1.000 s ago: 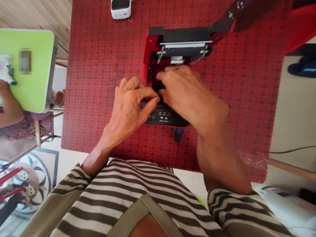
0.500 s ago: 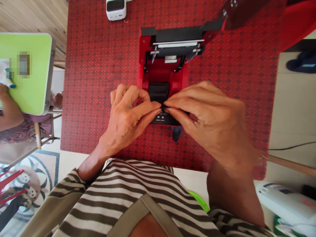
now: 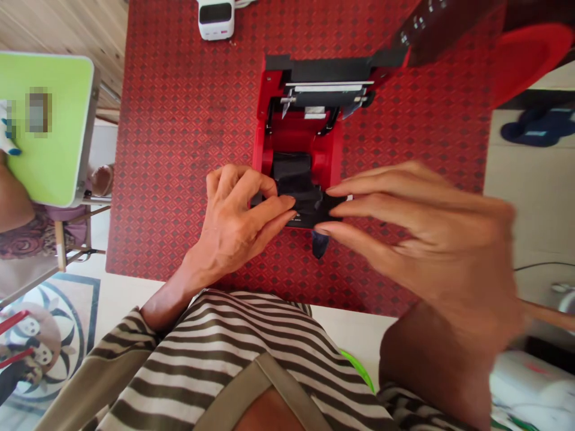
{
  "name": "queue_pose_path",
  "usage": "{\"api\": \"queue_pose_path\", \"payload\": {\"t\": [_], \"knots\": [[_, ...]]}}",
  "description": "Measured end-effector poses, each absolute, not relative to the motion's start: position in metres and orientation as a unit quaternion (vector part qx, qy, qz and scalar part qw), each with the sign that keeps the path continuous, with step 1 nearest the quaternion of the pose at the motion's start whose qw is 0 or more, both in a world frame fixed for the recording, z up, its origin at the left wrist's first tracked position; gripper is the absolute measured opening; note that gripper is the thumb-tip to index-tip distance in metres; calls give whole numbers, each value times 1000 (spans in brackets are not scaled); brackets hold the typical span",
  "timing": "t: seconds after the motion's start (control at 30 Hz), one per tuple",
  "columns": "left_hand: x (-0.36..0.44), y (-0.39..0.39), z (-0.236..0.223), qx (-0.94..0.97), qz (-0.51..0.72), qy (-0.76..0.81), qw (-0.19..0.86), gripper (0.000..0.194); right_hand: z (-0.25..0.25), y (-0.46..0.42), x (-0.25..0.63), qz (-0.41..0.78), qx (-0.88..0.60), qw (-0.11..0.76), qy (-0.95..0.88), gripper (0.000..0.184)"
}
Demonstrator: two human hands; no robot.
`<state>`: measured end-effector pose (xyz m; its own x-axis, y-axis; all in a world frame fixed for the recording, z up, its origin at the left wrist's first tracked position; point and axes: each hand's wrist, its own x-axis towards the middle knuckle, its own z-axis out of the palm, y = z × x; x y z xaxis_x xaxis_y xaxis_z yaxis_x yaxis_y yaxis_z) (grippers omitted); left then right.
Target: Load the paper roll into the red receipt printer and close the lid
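A red machine with a raised lid (image 3: pixel 330 69) lies open on the table; it looks like a small label printer, with a roller (image 3: pixel 326 97) under the lid. Thin black film (image 3: pixel 291 170) lies bunched in its lower compartment and spreads over the black front panel (image 3: pixel 299 221). My left hand (image 3: pixel 242 218) pinches the film's near edge between thumb and forefinger above that panel. At the right of the film, my right hand (image 3: pixel 417 233) has its fingers apart, the tips close to the film. A dark tab (image 3: pixel 320 244) hangs at the machine's front edge.
The machine stands on a red patterned table (image 3: pixel 188 120). A white device with a dark screen (image 3: pixel 216 18) sits at the far edge. Left is a green-topped table (image 3: pixel 58 161) with another person's arm (image 3: pixel 15 191) beside it. Dark slippers (image 3: pixel 536 127) lie on the floor at right.
My right hand has moved right and its fingers have spread from a pinch. The black film now stretches out over the panel. My left hand stays pinched in nearly the same place.
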<state>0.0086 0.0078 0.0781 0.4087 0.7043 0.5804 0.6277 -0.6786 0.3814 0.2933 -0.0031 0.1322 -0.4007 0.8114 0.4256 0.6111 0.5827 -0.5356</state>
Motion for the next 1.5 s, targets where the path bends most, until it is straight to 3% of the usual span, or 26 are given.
{"api": "queue_pose_path", "payload": {"t": [0.1,0.13,0.23,0.3,0.4,0.77,0.87,1.03,1.2,1.27,1.33,1.43,1.5], "knots": [[9,4,77,838,373,394,50,14,150,14,299,108,-479,336,-804,8],[9,3,77,839,374,393,48,16,152,24,298,83,-504,334,-792,18],[9,1,75,842,371,390,37,16,150,60,291,32,-543,313,-779,72],[9,1,75,843,371,388,24,16,145,80,281,25,-533,280,-798,86],[8,2,75,846,369,385,13,13,144,85,267,33,-534,245,-808,73],[7,3,77,842,379,383,19,8,127,16,265,69,-521,300,-797,38],[5,4,75,842,375,388,14,9,117,9,267,83,-496,319,-804,37],[3,2,76,843,366,394,11,12,111,2,268,143,-516,272,-800,45],[10,7,81,807,403,424,78,14,107,-1,270,150,-518,273,-797,49],[11,15,71,752,421,495,110,22,105,-3,271,148,-522,270,-795,50],[8,27,50,707,419,545,166,47,102,-5,271,148,-526,269,-793,51],[-3,44,11,704,416,498,290,62,96,-8,272,144,-528,282,-788,53],[-10,50,-7,697,405,499,318,74,91,-10,272,137,-529,288,-786,56]]}}
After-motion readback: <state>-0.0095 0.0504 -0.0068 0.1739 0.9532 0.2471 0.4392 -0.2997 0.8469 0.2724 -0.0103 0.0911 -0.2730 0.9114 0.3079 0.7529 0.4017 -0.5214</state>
